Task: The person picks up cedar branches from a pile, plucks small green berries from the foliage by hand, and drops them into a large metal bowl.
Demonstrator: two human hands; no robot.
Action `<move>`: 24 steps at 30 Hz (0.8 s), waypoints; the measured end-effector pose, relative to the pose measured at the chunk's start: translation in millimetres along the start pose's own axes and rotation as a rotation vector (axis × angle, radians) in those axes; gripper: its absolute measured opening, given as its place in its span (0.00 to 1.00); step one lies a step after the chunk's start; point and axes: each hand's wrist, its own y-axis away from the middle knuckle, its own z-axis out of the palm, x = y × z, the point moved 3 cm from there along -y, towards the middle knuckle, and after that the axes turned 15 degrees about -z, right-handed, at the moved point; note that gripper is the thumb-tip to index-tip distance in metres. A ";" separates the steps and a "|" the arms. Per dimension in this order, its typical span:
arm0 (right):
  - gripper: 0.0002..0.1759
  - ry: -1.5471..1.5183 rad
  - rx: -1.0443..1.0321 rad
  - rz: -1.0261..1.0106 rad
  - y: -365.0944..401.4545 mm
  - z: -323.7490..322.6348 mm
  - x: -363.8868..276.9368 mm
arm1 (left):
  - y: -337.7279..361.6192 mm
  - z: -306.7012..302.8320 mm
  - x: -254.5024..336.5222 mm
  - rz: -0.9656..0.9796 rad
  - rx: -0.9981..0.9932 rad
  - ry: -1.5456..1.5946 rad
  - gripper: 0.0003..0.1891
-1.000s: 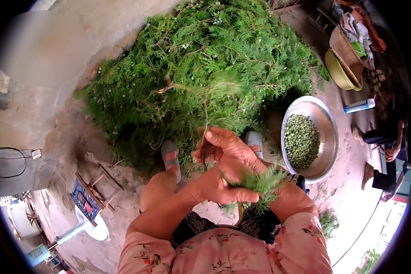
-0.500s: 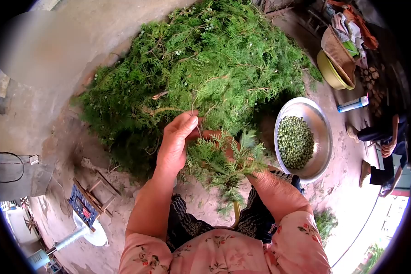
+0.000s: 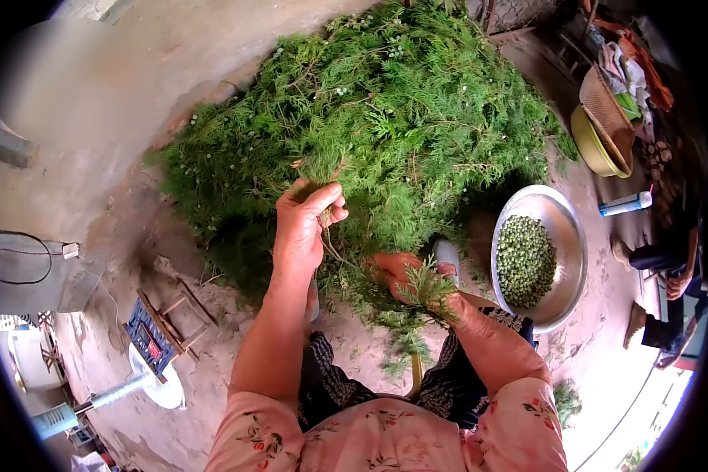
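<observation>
My left hand (image 3: pixel 297 228) is closed in a pinch on the thin stem of an evergreen branch, at the front edge of a big heap of cut evergreen branches (image 3: pixel 417 118). The stem runs down and right from it toward my right hand (image 3: pixel 397 271), whose fingers are curled around the same branch. Scale-leaved green sprays (image 3: pixel 429 291) of the branch spread over my right wrist and hang between my knees. To the right, a wide metal basin (image 3: pixel 572 252) holds a mound of small round green cones (image 3: pixel 525 259).
A yellow basin (image 3: pixel 594 145) with a wicker basket (image 3: pixel 608 118) stands at the upper right, near a blue-white tube (image 3: pixel 625 203). Another person's hand (image 3: pixel 676 285) and legs show at far right. A small folding stool (image 3: pixel 153 334) and a stand fan (image 3: pixel 126 393) are at lower left.
The view has shifted, so the surroundings sit further right and slightly lower. My right hand now shows more clearly below the stem, and the sprays have swung down and right over its wrist.
</observation>
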 end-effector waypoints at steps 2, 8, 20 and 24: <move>0.20 0.139 -0.041 0.017 -2.2 -1.7 4.3 | 0.0 1.6 -0.4 -0.032 -0.011 0.046 0.04; 0.18 -0.064 -0.068 0.034 -9.1 -50.1 -62.0 | -2.7 -1.8 -4.9 -0.051 0.130 0.029 0.06; 0.23 0.332 -0.257 0.023 -3.6 -45.4 -68.7 | -4.8 1.0 -16.3 -0.023 0.061 -0.078 0.10; 0.19 0.528 -0.277 -0.175 4.3 -37.0 -57.2 | -4.9 4.9 -18.1 0.002 -0.024 -0.143 0.12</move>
